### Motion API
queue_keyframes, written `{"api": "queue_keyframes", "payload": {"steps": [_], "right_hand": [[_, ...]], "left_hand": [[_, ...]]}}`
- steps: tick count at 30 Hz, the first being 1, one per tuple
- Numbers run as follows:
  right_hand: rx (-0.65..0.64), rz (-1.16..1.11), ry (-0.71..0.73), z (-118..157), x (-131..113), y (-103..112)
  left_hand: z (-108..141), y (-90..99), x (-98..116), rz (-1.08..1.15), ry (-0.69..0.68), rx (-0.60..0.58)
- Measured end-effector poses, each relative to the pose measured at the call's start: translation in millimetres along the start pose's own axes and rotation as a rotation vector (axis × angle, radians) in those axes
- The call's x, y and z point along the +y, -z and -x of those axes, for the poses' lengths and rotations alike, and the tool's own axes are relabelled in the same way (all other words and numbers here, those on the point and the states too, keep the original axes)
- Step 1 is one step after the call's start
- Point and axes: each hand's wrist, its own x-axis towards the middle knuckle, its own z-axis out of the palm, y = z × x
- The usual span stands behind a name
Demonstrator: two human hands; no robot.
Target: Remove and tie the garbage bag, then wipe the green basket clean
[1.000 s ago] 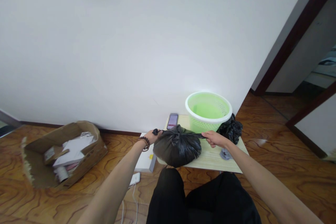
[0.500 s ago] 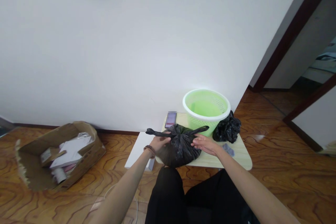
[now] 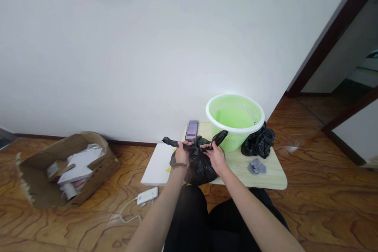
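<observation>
Where the black plastic bag (image 3: pixel 201 168) bulges, glossy and creased, on the smooth, pale wood-grain table (image 3: pixel 273 171), its 2 twisted ends are pinched between curled fingers by the left hand (image 3: pixel 182 154) and right hand (image 3: pixel 217 157). A round green basket (image 3: pixel 233 141) with a perforated wall is set behind, beside crumpled black plastic (image 3: pixel 258 142) and soft grey cloth (image 3: pixel 256 166). A torn cardboard box (image 3: pixel 99 179) is seen on the wood-patterned floor (image 3: pixel 97 226).

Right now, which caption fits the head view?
Left hand and right hand hold the twisted ends of a black bag beside a green basket.
</observation>
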Motion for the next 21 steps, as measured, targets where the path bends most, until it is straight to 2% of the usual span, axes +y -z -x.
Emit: {"api": "queue_keyframes", "payload": {"steps": [3,6,11,15,18,21], "right_hand": [[-0.035,-0.173,-0.096,-2.9,-5.7,-1.0],[-0.040,-0.217,-0.153,-8.8,-13.9,4.4],[-0.040,-0.198,-0.203,-18.1,-18.2,24.3],[0.029,-0.135,-0.186,-21.6,-8.2,37.2],[0.071,-0.085,-0.105,-23.0,1.3,39.8],[0.082,0.151,0.018,-22.3,7.2,40.5]], "left_hand": [[-7.6,-4.1,4.3,0.033,0.057,-0.078],[-16.4,-3.9,10.1,-0.018,0.132,-0.173],[-30.7,13.3,15.4,-0.166,0.159,-0.232],[-35.6,29.1,9.8,-0.331,0.095,-0.200],[-33.3,34.0,5.1,-0.501,0.008,-0.175],[-26.3,33.6,4.4,-0.688,-0.139,-0.165]]}}
